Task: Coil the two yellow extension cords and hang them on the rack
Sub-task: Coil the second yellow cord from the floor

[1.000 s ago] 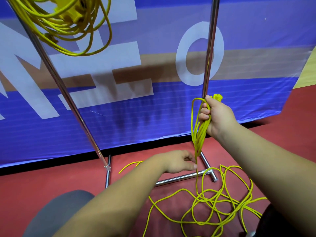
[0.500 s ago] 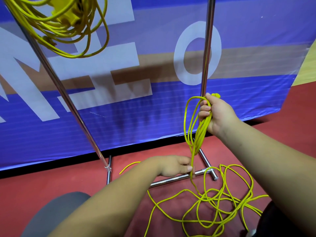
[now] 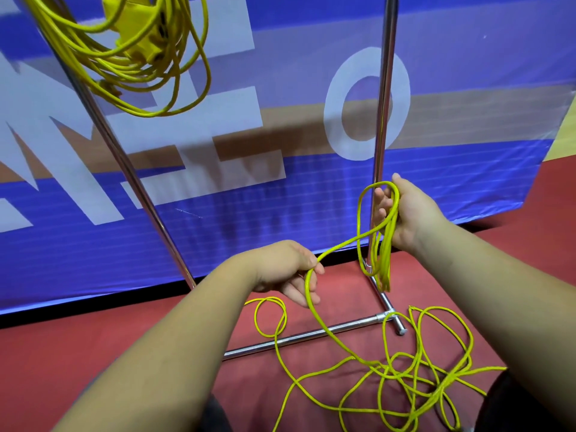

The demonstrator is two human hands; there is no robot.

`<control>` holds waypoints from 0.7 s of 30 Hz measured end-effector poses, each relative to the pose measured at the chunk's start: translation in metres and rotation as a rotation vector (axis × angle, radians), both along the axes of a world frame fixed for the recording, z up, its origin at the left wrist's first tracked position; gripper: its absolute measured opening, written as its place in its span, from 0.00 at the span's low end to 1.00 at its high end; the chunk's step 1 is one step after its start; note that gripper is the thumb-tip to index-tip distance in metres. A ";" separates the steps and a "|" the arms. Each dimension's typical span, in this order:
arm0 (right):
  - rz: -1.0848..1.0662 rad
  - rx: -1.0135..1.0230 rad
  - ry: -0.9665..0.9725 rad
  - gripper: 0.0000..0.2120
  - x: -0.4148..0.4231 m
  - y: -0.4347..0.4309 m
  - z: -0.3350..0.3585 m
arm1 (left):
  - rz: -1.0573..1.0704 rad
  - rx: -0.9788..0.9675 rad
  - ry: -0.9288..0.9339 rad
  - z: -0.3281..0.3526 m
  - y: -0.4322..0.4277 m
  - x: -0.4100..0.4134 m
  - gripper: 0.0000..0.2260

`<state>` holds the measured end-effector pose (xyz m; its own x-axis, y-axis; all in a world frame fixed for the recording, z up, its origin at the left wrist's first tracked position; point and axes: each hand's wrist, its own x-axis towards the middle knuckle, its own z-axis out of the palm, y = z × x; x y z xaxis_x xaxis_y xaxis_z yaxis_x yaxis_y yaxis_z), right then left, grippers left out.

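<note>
- Your right hand [image 3: 414, 213], just in front of the rack's [image 3: 385, 88] right upright, curls loosely round a bunch of loops of the loose cord [image 3: 386, 257].
- Your left hand [image 3: 290, 269], lower and between the rack's two uprights, pinches one strand of that cord with its thumb; the other fingers are relaxed.
- The remaining cord lies tangled on the red floor [image 3: 530, 275] over the rack's base bar.
- The coiled cord [image 3: 134, 62] hangs high by the rack's left upright.

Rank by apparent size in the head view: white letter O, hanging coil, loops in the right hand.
1. hanging coil, though cropped and nearer
2. white letter O
3. loops in the right hand, similarly tall but narrower
</note>
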<state>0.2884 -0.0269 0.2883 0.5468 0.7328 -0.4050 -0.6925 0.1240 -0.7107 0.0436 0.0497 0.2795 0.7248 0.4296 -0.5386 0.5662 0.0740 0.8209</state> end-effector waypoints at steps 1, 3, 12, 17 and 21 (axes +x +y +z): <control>-0.011 -0.025 0.000 0.15 -0.002 0.000 0.000 | 0.025 -0.027 -0.012 0.003 -0.001 0.000 0.12; -0.041 -0.059 0.013 0.18 -0.005 0.000 -0.002 | 0.060 -0.099 -0.046 0.004 -0.005 0.000 0.12; -0.095 -0.115 -0.013 0.23 -0.008 0.001 -0.003 | -0.101 -0.188 -0.076 -0.011 -0.018 0.010 0.09; -0.030 -0.234 -0.123 0.25 -0.014 0.002 -0.004 | -0.245 -0.148 -0.280 -0.008 -0.029 0.016 0.11; 0.133 -0.219 -0.103 0.21 -0.015 0.003 -0.002 | -0.181 -0.121 -0.414 -0.008 -0.025 0.021 0.14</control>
